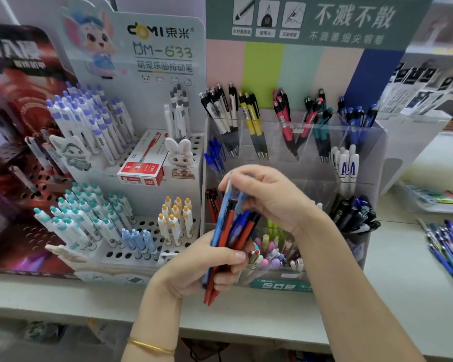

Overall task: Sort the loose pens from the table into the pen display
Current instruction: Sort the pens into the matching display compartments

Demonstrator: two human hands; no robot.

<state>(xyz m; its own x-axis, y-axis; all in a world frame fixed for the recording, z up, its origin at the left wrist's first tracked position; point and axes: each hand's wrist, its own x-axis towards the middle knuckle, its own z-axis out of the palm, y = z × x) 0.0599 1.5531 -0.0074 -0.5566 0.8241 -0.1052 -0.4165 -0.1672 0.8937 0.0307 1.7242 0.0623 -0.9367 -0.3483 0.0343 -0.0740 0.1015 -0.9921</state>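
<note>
My left hand (pixel 204 265) grips a bundle of red and blue pens (pixel 229 231), tips pointing down, in front of the clear tiered pen display (pixel 377 142). My right hand (pixel 267 194) reaches over the bundle and pinches the top of a light blue pen (pixel 226 194) that stands out of it. The display's upper row holds black-white, yellow, red, teal and blue pens in separate slots. A pile of loose pens (pixel 447 246) lies on the table at the far right.
A white peg-hole stand (pixel 152 252) with purple, teal, yellow and blue-capped pens is to the left, with a red pen box (pixel 141 165) on it. A dark red display (pixel 16 152) is at the far left. The table's front edge (pixel 63 309) runs below my wrists.
</note>
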